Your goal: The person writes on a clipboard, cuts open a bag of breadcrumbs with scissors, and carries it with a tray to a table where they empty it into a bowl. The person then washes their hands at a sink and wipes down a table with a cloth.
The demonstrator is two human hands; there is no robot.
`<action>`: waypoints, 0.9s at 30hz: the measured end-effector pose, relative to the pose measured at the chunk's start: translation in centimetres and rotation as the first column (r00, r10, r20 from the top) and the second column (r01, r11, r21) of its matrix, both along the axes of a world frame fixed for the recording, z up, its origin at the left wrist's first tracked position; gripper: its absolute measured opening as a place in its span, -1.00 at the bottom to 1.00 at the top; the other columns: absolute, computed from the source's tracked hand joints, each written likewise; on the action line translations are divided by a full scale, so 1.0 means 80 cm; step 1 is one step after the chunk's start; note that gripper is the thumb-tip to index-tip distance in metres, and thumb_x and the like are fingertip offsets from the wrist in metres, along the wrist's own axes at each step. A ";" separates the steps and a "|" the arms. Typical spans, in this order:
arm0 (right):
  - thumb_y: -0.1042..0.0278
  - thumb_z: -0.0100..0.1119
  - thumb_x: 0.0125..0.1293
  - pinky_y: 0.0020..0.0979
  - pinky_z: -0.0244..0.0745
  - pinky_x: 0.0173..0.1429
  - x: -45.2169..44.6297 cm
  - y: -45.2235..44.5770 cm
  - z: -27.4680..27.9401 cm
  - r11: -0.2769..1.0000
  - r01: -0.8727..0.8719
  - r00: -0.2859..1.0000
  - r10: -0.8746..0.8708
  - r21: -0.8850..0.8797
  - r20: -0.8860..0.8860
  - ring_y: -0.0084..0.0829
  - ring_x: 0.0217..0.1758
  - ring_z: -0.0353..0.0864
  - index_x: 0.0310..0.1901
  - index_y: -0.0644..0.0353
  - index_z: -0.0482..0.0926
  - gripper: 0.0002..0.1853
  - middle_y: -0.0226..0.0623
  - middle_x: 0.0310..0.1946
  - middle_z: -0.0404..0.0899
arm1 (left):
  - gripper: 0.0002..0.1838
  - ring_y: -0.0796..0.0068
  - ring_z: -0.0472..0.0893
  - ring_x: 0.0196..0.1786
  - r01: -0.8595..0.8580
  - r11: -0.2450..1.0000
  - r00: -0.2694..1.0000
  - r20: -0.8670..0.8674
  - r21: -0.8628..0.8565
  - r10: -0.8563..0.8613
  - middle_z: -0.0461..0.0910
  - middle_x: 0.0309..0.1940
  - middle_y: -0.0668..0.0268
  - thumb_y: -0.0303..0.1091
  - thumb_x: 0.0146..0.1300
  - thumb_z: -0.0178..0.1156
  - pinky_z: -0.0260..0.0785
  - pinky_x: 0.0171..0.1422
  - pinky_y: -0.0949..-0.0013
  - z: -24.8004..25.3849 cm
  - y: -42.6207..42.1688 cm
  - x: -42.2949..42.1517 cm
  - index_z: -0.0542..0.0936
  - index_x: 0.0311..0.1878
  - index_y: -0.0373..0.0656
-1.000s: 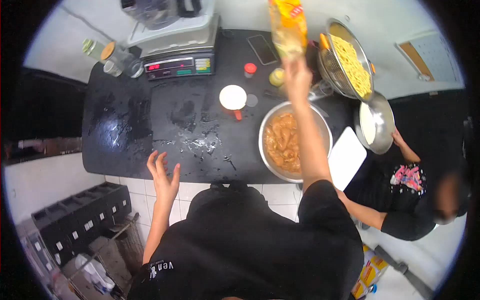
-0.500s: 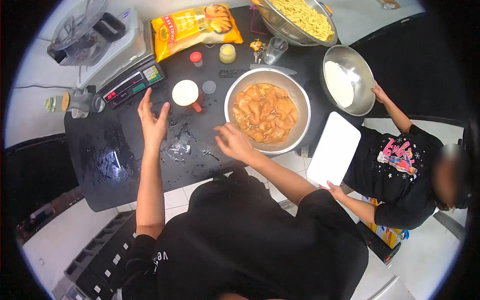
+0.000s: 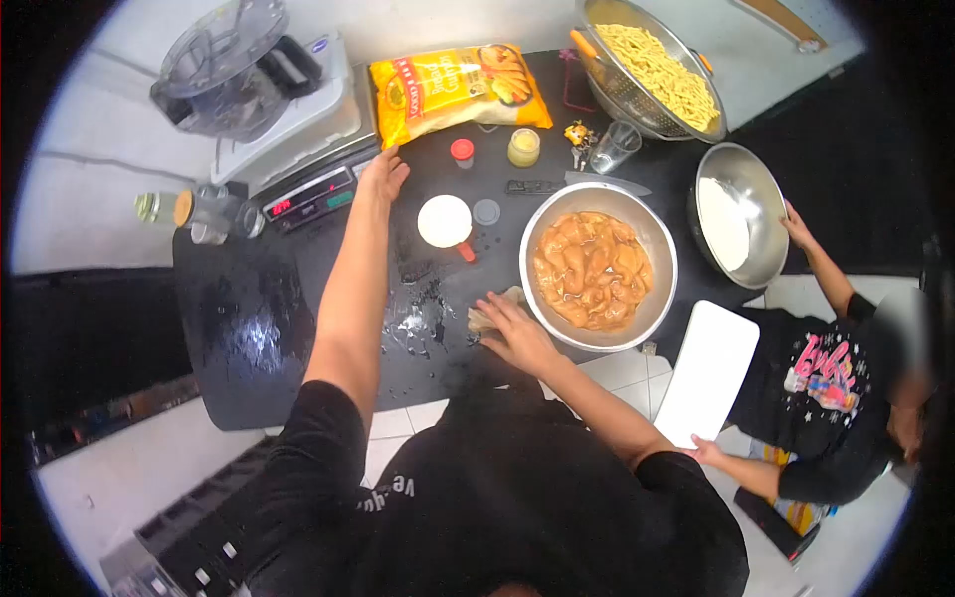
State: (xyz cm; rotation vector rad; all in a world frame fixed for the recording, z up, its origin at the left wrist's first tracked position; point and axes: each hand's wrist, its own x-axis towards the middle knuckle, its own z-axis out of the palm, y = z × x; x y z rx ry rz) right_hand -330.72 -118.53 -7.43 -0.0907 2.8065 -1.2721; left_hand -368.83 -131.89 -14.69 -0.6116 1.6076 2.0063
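Beside the bowl point(image 3: 665, 272), the right hand point(image 3: 523, 340) seemingly touches a cloth point(image 3: 478, 321).

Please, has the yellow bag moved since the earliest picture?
Yes. The yellow bag has moved left, away from the colander, and now lies close beside the scale.

A wet black table point(image 3: 249, 328) carries a steel bowl point(image 3: 530, 289), a knife point(image 3: 537, 186) and a yellow bag point(image 3: 458, 92).
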 end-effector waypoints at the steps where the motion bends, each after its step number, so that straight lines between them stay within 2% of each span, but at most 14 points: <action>1: 0.33 0.25 0.19 -0.10 0.31 0.29 0.008 0.005 0.006 0.999 0.033 0.999 -0.033 0.010 0.001 0.02 0.25 0.35 0.25 0.16 0.32 -0.42 -0.04 0.24 0.32 | -0.37 -0.02 0.25 0.37 -0.072 0.994 0.996 0.063 0.076 0.067 0.13 0.39 -0.10 -0.22 0.28 0.20 0.25 0.38 0.05 -0.006 0.018 -0.013 0.25 0.36 -0.22; 5: 0.46 0.22 0.17 -0.15 0.30 0.28 0.076 0.057 0.025 0.854 0.480 0.874 -0.446 0.199 -0.195 0.02 0.22 0.37 0.13 0.23 0.45 -0.55 0.00 0.14 0.42 | -0.38 0.01 0.21 0.41 -0.220 0.943 0.973 0.125 0.252 0.193 0.16 0.40 0.05 -0.11 0.38 0.09 0.17 0.42 0.00 -0.054 0.055 -0.059 0.18 0.39 -0.19; 7: 0.52 0.20 0.15 -0.13 0.29 0.27 0.121 0.092 0.018 0.690 0.648 0.761 -0.592 0.321 -0.265 0.02 0.21 0.38 0.12 0.29 0.44 -0.55 0.02 0.12 0.41 | -0.47 0.02 0.25 0.38 -0.210 0.916 0.977 0.106 0.342 0.184 0.27 0.35 0.15 -0.10 0.43 0.00 0.15 0.38 -0.18 -0.072 0.067 -0.077 0.22 0.37 -0.10; 9: 0.41 0.22 0.20 -0.09 0.26 0.29 0.154 0.123 0.007 0.503 0.767 0.632 -0.701 0.398 -0.332 0.04 0.26 0.34 0.19 0.34 0.36 -0.48 0.10 0.14 0.38 | -0.54 -0.01 0.34 0.32 -0.367 0.881 0.928 0.060 0.299 0.366 0.36 0.30 0.21 -0.12 0.45 -0.05 0.19 0.27 -0.35 -0.038 0.091 -0.071 0.26 0.34 -0.01; 10: 0.41 0.22 0.20 -0.09 0.26 0.29 0.169 0.133 -0.007 0.489 0.777 0.618 -0.712 0.397 -0.332 0.04 0.26 0.34 0.19 0.34 0.36 -0.48 0.10 0.14 0.38 | -0.59 -0.03 0.46 0.20 -0.258 0.913 0.959 -0.031 0.317 0.281 0.39 0.25 0.20 -0.15 0.46 -0.07 0.24 0.16 -0.44 -0.045 0.094 -0.089 0.27 0.31 0.02; 12: 0.25 0.19 0.29 -0.11 0.47 0.12 0.189 0.149 -0.037 0.280 0.938 0.292 -0.956 0.205 -0.032 0.00 0.14 0.48 0.27 0.39 0.24 -0.39 0.13 0.14 0.39 | -0.64 0.12 0.59 0.01 -0.217 0.947 0.916 -0.286 0.238 0.281 0.49 0.06 0.18 -0.27 0.45 -0.04 0.48 -0.04 -0.10 -0.001 0.122 -0.084 0.30 0.26 -0.07; 13: 0.25 0.19 0.29 -0.11 0.47 0.12 0.184 0.149 -0.032 0.274 0.941 0.285 -0.958 0.200 -0.028 0.00 0.14 0.48 0.27 0.39 0.24 -0.39 0.13 0.14 0.39 | -0.66 0.21 0.62 -0.04 -0.194 0.961 0.884 -0.388 0.198 0.259 0.53 -0.01 0.20 -0.31 0.43 -0.02 0.55 -0.13 0.06 0.043 0.139 -0.072 0.32 0.23 -0.09; 15: 0.12 0.15 0.33 -0.24 0.65 -0.16 0.162 0.138 -0.011 -0.032 0.962 0.164 -0.727 -0.272 0.667 -0.08 -0.08 0.63 0.29 0.40 0.17 -0.33 0.14 0.11 0.42 | -0.67 0.30 0.62 -0.09 -0.160 0.968 0.839 -0.490 0.191 0.235 0.54 -0.06 0.23 -0.34 0.42 0.00 0.54 -0.21 0.21 0.083 0.171 -0.069 0.35 0.21 -0.11; 16: 0.15 0.10 0.37 -0.35 0.68 -0.36 0.160 0.132 -0.026 -0.079 0.925 0.224 -0.678 -0.372 0.700 -0.17 -0.23 0.68 0.29 0.40 0.17 -0.38 0.10 0.05 0.48 | -0.69 0.39 0.62 -0.14 -0.130 0.973 0.786 -0.579 0.189 0.217 0.54 -0.10 0.26 -0.37 0.41 0.02 0.53 -0.30 0.35 0.099 0.188 -0.071 0.38 0.18 -0.13; 17: 0.15 0.10 0.37 -0.35 0.68 -0.36 0.158 0.128 -0.038 -0.089 0.921 0.223 -0.678 -0.380 0.700 -0.17 -0.23 0.68 0.29 0.40 0.17 -0.38 0.10 0.05 0.48 | -0.69 0.39 0.62 -0.14 -0.119 0.975 0.783 -0.587 0.187 0.208 0.54 -0.10 0.26 -0.37 0.41 0.02 0.53 -0.30 0.35 0.114 0.204 -0.072 0.38 0.18 -0.13; 20: 0.19 0.03 0.40 -0.32 0.69 -0.31 0.153 0.115 -0.049 -0.103 0.871 0.324 -0.615 -0.481 0.719 -0.15 -0.18 0.68 0.28 0.40 0.16 -0.43 0.13 0.01 0.50 | -0.68 0.31 0.59 0.01 0.091 0.983 0.728 -0.684 0.162 0.045 0.53 0.01 0.29 -0.34 0.44 -0.02 0.57 -0.11 0.06 0.148 0.240 -0.070 0.39 0.22 -0.05; 22: 0.24 -0.03 0.43 -0.34 0.69 -0.31 0.153 0.113 -0.051 -0.044 0.878 0.356 -0.607 -0.477 0.710 -0.14 -0.21 0.69 0.25 0.41 0.18 -0.49 0.09 -0.04 0.54 | -0.76 0.49 0.58 -0.20 0.201 0.976 0.684 -0.725 0.088 -0.076 0.57 -0.11 0.32 -0.35 0.40 0.04 0.48 -0.33 0.39 0.167 0.260 -0.071 0.47 0.10 -0.11; 23: 0.24 -0.03 0.43 -0.34 0.69 -0.31 0.154 0.112 -0.050 -0.048 0.878 0.352 -0.609 -0.476 0.711 -0.14 -0.21 0.69 0.25 0.41 0.18 -0.49 0.09 -0.04 0.54 | -0.76 0.49 0.58 -0.20 0.205 0.975 0.685 -0.724 0.088 -0.079 0.57 -0.11 0.32 -0.35 0.40 0.04 0.48 -0.33 0.39 0.173 0.266 -0.074 0.47 0.10 -0.11; 27: 0.28 -0.03 0.41 -0.37 0.69 -0.35 0.154 0.105 -0.046 -0.087 0.868 0.372 -0.542 -0.490 0.754 -0.15 -0.28 0.71 0.22 0.46 0.18 -0.51 0.10 -0.07 0.54 | -0.77 0.45 0.56 0.01 0.415 0.909 0.603 -0.739 -0.031 -0.300 0.56 -0.02 0.35 -0.25 0.42 0.05 0.54 -0.02 0.22 0.169 0.258 -0.124 0.45 0.06 -0.08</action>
